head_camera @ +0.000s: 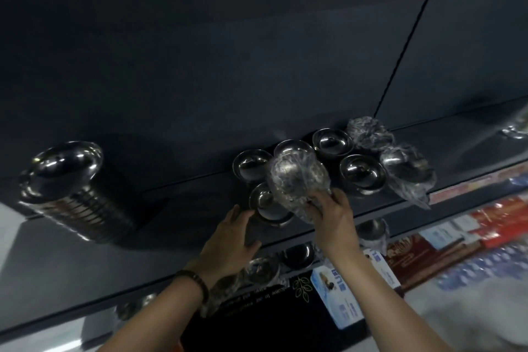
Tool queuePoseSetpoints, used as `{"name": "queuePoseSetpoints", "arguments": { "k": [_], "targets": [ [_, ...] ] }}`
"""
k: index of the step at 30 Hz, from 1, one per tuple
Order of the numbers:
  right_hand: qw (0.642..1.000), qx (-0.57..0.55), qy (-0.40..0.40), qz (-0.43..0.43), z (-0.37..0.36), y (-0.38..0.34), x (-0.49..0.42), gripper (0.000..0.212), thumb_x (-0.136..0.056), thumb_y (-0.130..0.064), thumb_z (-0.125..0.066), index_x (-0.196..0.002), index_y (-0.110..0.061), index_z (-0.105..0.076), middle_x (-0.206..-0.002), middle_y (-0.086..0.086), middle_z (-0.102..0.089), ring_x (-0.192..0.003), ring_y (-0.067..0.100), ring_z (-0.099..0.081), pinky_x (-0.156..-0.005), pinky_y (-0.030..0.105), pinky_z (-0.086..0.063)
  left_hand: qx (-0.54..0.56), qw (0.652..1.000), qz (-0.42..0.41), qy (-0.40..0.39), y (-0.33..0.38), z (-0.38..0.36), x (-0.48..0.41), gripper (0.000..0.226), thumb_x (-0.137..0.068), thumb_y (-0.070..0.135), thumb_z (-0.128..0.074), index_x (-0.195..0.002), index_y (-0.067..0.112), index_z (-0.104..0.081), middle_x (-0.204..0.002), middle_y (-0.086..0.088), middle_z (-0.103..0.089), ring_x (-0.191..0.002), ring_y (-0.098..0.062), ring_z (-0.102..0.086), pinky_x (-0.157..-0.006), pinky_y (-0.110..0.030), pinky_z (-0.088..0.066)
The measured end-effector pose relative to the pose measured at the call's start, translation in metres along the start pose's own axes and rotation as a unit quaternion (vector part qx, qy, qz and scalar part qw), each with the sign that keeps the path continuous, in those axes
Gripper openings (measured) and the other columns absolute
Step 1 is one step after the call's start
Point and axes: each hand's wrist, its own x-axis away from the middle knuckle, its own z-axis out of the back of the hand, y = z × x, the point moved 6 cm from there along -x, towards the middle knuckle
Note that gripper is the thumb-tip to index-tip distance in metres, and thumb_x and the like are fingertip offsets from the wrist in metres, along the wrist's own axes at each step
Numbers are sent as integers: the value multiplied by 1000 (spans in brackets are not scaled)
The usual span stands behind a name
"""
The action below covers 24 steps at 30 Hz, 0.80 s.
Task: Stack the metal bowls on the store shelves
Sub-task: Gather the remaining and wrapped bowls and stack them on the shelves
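Head view, and the grip first: the right hand (334, 220) has its fingers curled round the lower end of a wrapped bundle (297, 177), steel bowls nested inside clear crinkled plastic, held up just over the shelf (185, 223). The left hand (228, 237) is open, fingers stretched out to the rim of a bare bowl (267, 206) sitting right under the bundle; whether they actually touch it I cannot tell.

Around them the shelf is filling up. Four more loose bowls (363, 174) sit mouth-up in a cluster, empty apart from reflections, and two further wrapped packs (405, 166) lie to the right. Far left stands a tall stack (71, 188) of nested bowls, leaning in this wide lens.

My read: well under way, not done. The held bundle needs a spot, and the loose bowls look unstacked. More bowls (297, 254) wait on the shelf below, beside boxed goods (485, 223).
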Motion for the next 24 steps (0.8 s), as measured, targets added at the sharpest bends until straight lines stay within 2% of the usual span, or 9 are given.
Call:
{"name": "queuePoseSetpoints", "arguments": {
  "k": [3, 5, 8, 11, 13, 16, 18, 20, 24],
  "targets": [
    [999, -7, -39, 1, -26, 6, 1, 23, -97, -12, -72, -118, -21, -74, -122, 5, -51, -102, 21, -62, -83, 13, -44, 16, 1000, 10, 22, 0, 7, 4, 83, -97, 47, -69, -164, 30, -23, -175, -7, -15, -162, -23, -14, -130, -41, -24],
    [996, 15, -83, 3, -44, 18, 0, 27, -99, -13, -69, -122, -26, -71, -131, 5, -50, -106, 17, -59, -91, 19, -50, 20, 999, 18, 33, 2, 9, 6, 85, -97, 46, -69, -165, 28, -20, -176, -5, -13, -163, -21, -12, -130, -40, -24],
    [984, 86, -138, 77, -67, 27, 2, 30, -103, -18, -61, -130, -29, -67, -141, 1, -52, -121, 14, -47, -106, 9, -33, 24, 999, 29, 29, 8, 2, 6, 91, -98, 47, -68, -167, 27, -13, -176, -4, -10, -163, -21, -11, -130, -42, -25],
    [956, 155, -178, 175, -83, 22, 10, 38, -107, -29, -49, -143, -24, -60, -149, 1, -42, -138, 24, -30, -120, 35, -25, 29, 998, 20, 52, 21, -2, 1, 99, -96, 43, -71, -167, 33, -3, -177, -3, -8, -163, -21, -9, -130, -42, -25],
    [950, 187, -187, 165, -86, 26, 3, 40, -109, -32, -45, -147, -26, -56, -152, -3, -41, -141, 26, -27, -121, 42, -26, 29, 998, 20, 59, 24, -6, -2, 103, -95, 40, -72, -167, 34, 2, -177, -2, -4, -164, -19, -5, -130, -40, -23],
    [981, 48, -162, 91, -88, 33, -7, 41, -106, -30, -57, -146, -31, -56, -160, 0, -38, -152, 26, -32, -123, 34, -35, 35, 997, 40, 47, 24, -15, -5, 107, -95, 37, -72, -168, 32, 6, -178, -2, 1, -164, -23, -8, -129, -37, -23],
    [982, 14, -160, 102, -87, 31, -8, 48, -103, -30, -61, -149, -37, -52, -172, 3, -21, -163, 18, -11, -125, 30, -33, 38, 997, 52, 39, 23, -18, -8, 108, -95, 37, -72, -168, 32, 8, -178, -2, 3, -163, -25, -11, -129, -37, -24],
    [982, -27, -159, 99, -84, 32, -8, 44, -103, -26, -64, -145, -34, -57, -175, 1, -12, -163, 13, -6, -125, 30, -32, 44, 997, 54, 32, 21, -23, -10, 109, -95, 39, -71, -167, 33, 9, -178, -1, 2, -163, -23, -10, -130, -39, -23],
    [984, -12, -152, 92, -84, 35, -13, 32, -98, -16, -73, -129, -18, -71, -163, 14, -42, -157, 32, -31, -121, 43, -42, 46, 997, 44, 44, 17, -23, -11, 109, -91, 40, -70, -167, 37, 9, -178, 5, -5, -162, -19, -16, -129, -44, -29]
  ]
}}
